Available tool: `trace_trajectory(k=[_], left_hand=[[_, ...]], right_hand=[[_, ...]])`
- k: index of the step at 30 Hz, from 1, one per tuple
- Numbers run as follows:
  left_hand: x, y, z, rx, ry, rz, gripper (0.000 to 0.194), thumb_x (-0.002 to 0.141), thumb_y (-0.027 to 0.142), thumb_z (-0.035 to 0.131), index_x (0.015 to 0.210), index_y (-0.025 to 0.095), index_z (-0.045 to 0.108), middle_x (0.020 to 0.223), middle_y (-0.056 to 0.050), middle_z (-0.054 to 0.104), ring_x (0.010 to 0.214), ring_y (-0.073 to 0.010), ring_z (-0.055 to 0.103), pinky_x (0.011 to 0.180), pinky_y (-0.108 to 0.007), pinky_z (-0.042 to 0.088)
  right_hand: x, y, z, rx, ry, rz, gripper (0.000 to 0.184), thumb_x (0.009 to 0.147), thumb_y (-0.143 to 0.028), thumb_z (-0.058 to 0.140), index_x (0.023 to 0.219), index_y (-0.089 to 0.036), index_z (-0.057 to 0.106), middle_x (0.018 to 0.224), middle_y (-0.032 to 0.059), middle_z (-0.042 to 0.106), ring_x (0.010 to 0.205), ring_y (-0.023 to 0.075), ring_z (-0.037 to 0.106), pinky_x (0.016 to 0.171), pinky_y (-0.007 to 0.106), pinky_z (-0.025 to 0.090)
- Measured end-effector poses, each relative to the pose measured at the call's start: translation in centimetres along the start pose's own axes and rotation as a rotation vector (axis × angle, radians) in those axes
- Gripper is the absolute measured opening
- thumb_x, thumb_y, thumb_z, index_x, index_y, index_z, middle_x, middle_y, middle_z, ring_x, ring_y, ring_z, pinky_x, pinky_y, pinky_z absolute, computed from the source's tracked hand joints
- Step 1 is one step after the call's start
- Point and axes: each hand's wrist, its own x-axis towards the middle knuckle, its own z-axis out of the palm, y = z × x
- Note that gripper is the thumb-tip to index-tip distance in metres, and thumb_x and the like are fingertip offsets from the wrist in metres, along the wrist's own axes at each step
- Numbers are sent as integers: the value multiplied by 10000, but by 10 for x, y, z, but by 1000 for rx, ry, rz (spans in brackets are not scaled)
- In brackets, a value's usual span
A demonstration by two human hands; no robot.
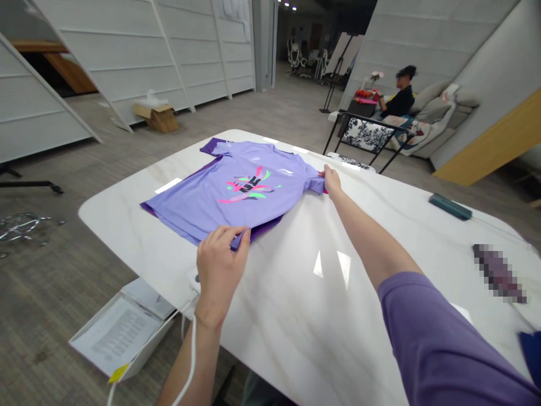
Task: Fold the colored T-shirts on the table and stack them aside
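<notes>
A lavender T-shirt [203, 192] with a pink, green and black print lies spread on the white marbled table, its hem toward the near left. Darker purple fabric [270, 224] shows beneath it along the edges. My left hand [222, 256] pinches the shirt's near hem corner between thumb and fingers. My right hand [332, 181] reaches forward and grips the end of the sleeve at the shirt's right side, where a bit of red shows by the fingers. Its fingertips are partly hidden.
On the table [296, 327] at right are a dark green box-shaped object [450, 206] and a blurred dark item [499, 273]. A white cable [192, 361] crosses my left forearm. Below the left edge sits a box with papers [122, 332]. Beyond are a chair [366, 135] and a seated person [399, 98].
</notes>
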Motion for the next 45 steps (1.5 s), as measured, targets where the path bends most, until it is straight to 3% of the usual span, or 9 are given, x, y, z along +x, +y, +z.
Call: trace_trajectory(k=[6, 10, 19, 26, 29, 32, 37, 42, 45], left_hand=[[-26, 36, -10, -75, -126, 151, 185, 1154, 360, 617, 1157, 262, 774, 1064, -55, 792, 996, -245, 747, 915, -401, 522], [-57, 88, -6, -254, -366, 204, 185, 1162, 332, 583, 1102, 272, 747, 1029, -35, 778, 979, -208, 761, 880, -358, 553], [-182, 211, 48, -625, -962, 305, 158, 1083, 412, 646, 1026, 315, 757, 1072, -72, 817, 993, -259, 792, 870, -451, 633], [-255, 300, 59, -804, -1227, 509, 463, 1052, 637, 709, 1396, 333, 766, 1297, -115, 831, 1170, -301, 806, 966, -487, 674], [-228, 290, 67, -679, -1033, 596, 513, 1103, 614, 646, 1520, 320, 699, 1454, -119, 778, 1362, -316, 743, 1174, -534, 618], [-176, 245, 93, -457, -796, 594, 512, 1137, 510, 613, 1589, 273, 648, 1625, -151, 672, 1547, -324, 621, 1329, -565, 503], [-68, 176, 162, -154, -658, 480, 649, 1144, 540, 525, 1680, 176, 562, 1749, -184, 547, 1657, -334, 496, 1396, -533, 407], [25, 171, 228, 80, -686, 339, 783, 1119, 623, 443, 1746, 157, 482, 1826, -216, 434, 1685, -416, 419, 1387, -624, 343], [60, 170, 259, 125, -710, 291, 833, 1111, 675, 382, 1749, 148, 469, 1850, -230, 389, 1713, -454, 351, 1385, -697, 275]], right_hand=[[-14, 2, -24, -6, -11, 6, 332, 746, -206, 645, 1074, -217, 696, 1215, 85, 809, 1161, 235, 744, 1142, 392, 585], [-26, 25, -76, -64, -45, 36, 458, 698, -167, 585, 1122, -193, 758, 1253, 79, 825, 1179, 226, 766, 1138, 405, 605], [-126, 112, -295, -285, 44, 192, 423, 737, -135, 594, 1066, -172, 857, 1206, 104, 854, 1211, 297, 776, 1243, 514, 548], [-212, 173, -441, -718, 17, 225, 430, 890, -183, 618, 1228, -213, 883, 1399, 125, 810, 1443, 388, 656, 1344, 694, 378], [-248, 178, -460, -826, 78, 207, 373, 989, -358, 666, 1286, -258, 869, 1672, 103, 647, 1661, 506, 372, 1331, 847, 223], [-284, 173, -449, -898, 80, 146, 611, 1059, -563, 615, 1568, -242, 722, 1853, 107, 417, 1753, 521, 160, 1361, 840, 156], [-340, 158, -404, -809, -193, 182, 1058, 1003, -896, 527, 1841, -270, 366, 1923, 135, 235, 1786, 467, 181, 1437, 679, 211], [-353, 150, -398, -863, -157, 240, 1323, 802, -1051, 663, 1849, -308, 345, 1931, 161, 180, 1743, 562, 229, 1400, 751, 243], [-325, 154, -408, -823, -81, 219, 1208, 888, -1025, 588, 1834, -301, 388, 1919, 149, 237, 1752, 531, 229, 1408, 772, 192]])
